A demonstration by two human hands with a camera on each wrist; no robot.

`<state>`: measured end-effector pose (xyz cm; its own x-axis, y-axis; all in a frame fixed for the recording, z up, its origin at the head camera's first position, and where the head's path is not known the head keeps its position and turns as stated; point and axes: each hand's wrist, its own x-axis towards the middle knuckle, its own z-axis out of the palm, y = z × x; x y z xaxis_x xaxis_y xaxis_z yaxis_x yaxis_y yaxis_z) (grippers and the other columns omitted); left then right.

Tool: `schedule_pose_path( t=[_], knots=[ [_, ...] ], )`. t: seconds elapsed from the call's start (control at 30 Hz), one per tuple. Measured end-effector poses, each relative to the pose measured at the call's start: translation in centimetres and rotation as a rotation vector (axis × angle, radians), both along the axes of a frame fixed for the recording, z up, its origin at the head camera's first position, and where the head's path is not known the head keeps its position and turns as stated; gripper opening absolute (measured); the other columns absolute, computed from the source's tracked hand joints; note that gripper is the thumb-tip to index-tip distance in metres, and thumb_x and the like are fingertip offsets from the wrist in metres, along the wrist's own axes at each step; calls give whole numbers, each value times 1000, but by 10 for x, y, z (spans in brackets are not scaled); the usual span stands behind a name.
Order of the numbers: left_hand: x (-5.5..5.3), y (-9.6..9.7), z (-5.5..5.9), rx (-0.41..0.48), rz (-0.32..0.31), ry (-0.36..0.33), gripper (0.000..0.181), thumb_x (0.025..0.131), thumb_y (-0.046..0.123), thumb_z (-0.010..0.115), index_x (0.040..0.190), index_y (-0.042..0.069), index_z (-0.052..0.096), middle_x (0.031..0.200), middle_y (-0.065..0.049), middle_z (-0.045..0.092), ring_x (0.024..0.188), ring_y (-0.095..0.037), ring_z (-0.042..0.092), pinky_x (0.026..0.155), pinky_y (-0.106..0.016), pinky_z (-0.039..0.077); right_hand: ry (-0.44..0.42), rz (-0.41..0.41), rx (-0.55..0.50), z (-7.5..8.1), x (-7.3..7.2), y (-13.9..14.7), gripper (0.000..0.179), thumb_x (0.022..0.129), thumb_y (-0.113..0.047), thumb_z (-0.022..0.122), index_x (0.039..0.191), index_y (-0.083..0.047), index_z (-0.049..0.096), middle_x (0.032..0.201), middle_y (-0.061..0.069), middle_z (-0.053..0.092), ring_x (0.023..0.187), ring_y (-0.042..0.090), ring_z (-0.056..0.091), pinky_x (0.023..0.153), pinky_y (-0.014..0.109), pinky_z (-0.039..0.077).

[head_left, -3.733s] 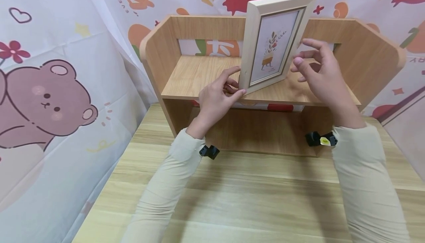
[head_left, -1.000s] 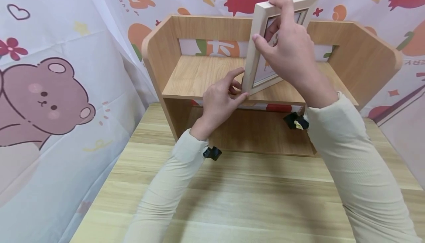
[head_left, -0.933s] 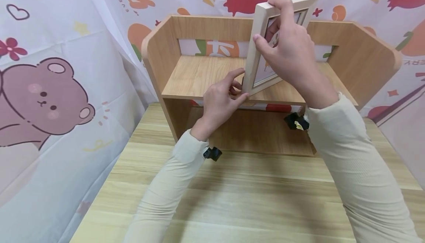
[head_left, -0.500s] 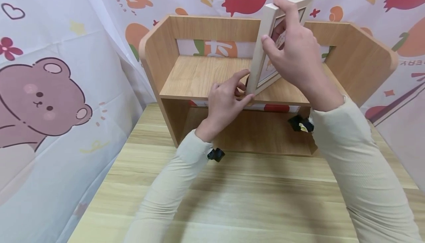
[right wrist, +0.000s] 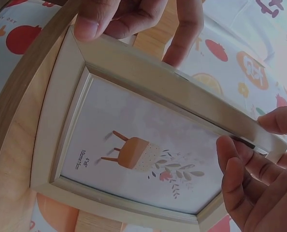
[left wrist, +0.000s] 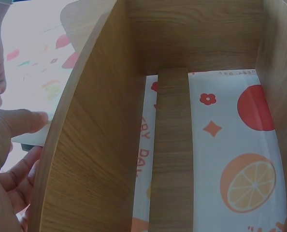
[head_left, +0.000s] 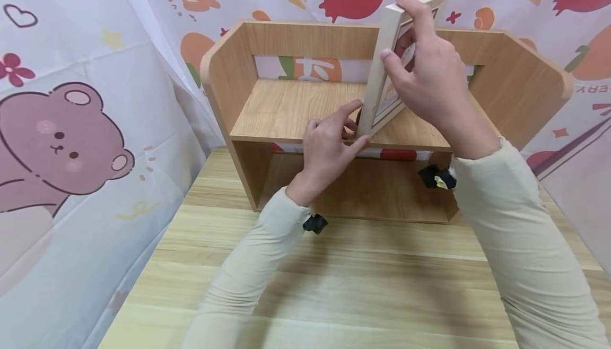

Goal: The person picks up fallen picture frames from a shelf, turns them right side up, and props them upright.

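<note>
A light wooden picture frame (head_left: 379, 73) stands upright and angled on the upper shelf, its lower corner near the front edge. My left hand (head_left: 329, 145) pinches the lower part of the frame's near side, thumb in front and fingers behind. Higher up, my right hand (head_left: 434, 73) grips the frame, thumb on the near side and a finger over the top edge, covering much of the picture. In the right wrist view the picture (right wrist: 143, 150) shows a plant in a legged pot, and my right fingers (right wrist: 233, 179) curl over the frame's end.
The wooden desktop shelf (head_left: 286, 110) has tall side panels, a back rail and a lower compartment (head_left: 382, 187). It stands on a wood-grain table (head_left: 334, 285). Printed cloth (head_left: 67, 142) hangs at the left and behind. Each wrist bears a small black camera (head_left: 315, 224).
Since the oldest frame, my right hand has come from beside the frame to grip its upper part. The frame has turned more edge-on and shifted slightly right, with both hands following.
</note>
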<state>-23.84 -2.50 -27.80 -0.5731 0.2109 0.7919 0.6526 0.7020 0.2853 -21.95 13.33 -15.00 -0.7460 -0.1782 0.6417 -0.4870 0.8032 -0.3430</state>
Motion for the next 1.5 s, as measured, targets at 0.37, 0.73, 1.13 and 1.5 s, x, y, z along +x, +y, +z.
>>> schedule_pose_path(
  t=[0.37,0.73,1.13,1.5],
  knots=[
    [1,5,-1,3,6,16,54,80,29,79,127,16,56,82,2,72,70,-9,66,71,-35,38,3,15,13,0,1,6,58,99,-29,46,152,-25,23,105,11,59,74,18,50,67,25,38],
    [0,8,-1,0,-8,61,55,78,29,81,126,15,57,81,3,71,71,-9,65,71,-36,38,-4,37,6,2,0,14,58,98,-26,47,151,-27,24,101,8,59,70,17,48,68,21,37],
    [-5,10,-6,-47,-15,138,61,75,29,83,128,13,55,82,0,66,79,-20,58,73,-37,36,39,-6,20,0,-3,14,59,97,-34,52,149,-22,26,98,9,61,72,14,55,64,20,37],
    [-8,11,-10,-37,-24,180,62,76,31,82,128,11,54,80,-2,61,78,-21,54,71,-36,35,76,-109,34,2,-7,3,64,94,-45,55,144,-12,31,95,14,63,75,26,57,62,31,34]
  ],
)
